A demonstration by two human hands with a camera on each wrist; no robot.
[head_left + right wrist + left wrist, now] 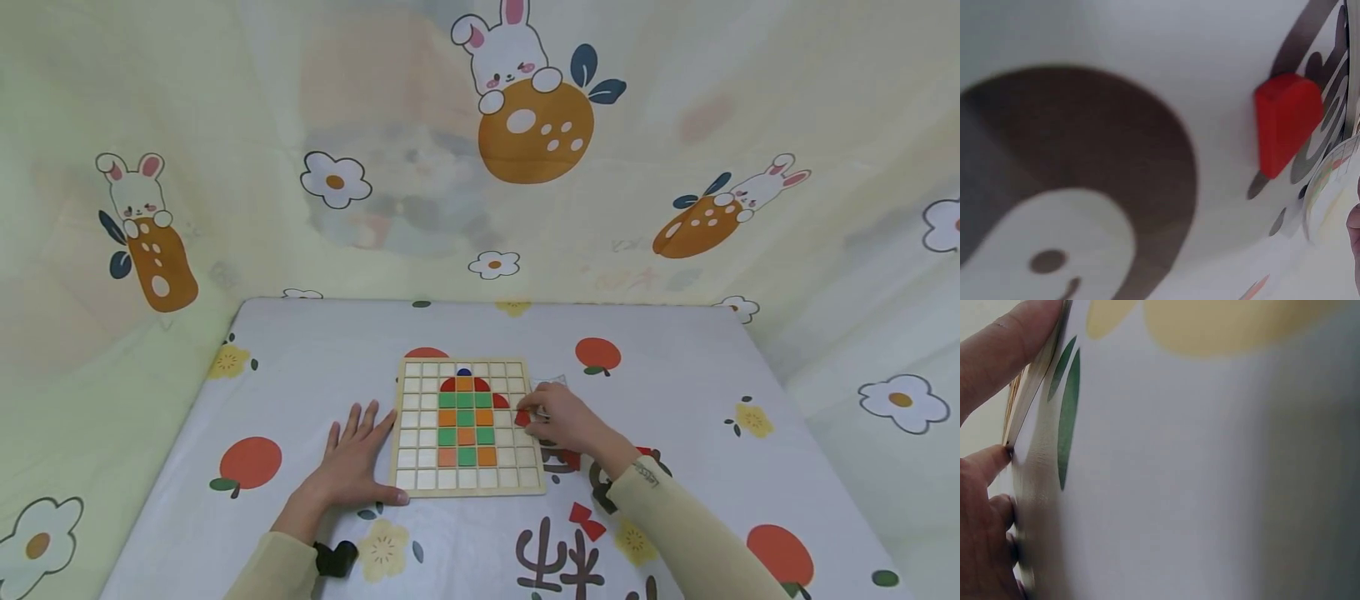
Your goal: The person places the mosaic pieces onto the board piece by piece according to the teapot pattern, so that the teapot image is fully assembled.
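A wooden grid board (405, 477) lies on the table, with green, orange, red and blue tiles set in a tall pattern. My left hand (351, 462) rests at its left edge, fingers spread and thumb at the lower corner; in the left wrist view the thumb (1007, 347) lies along the board's side. At the right edge, my right hand (566, 419) pinches a small red tile (522, 418) over the outer column of cells. A red quarter-round tile (500, 402) sits in the grid just left of it. Another red tile (1288, 122) lies on the cloth below the right hand.
The cloth (322, 350) is printed with oranges, flowers and dark lettering. A clear, thin-looking item (553, 381) lies behind the right hand, by the board's upper right corner. A patterned curtain (405, 275) hangs behind the table.
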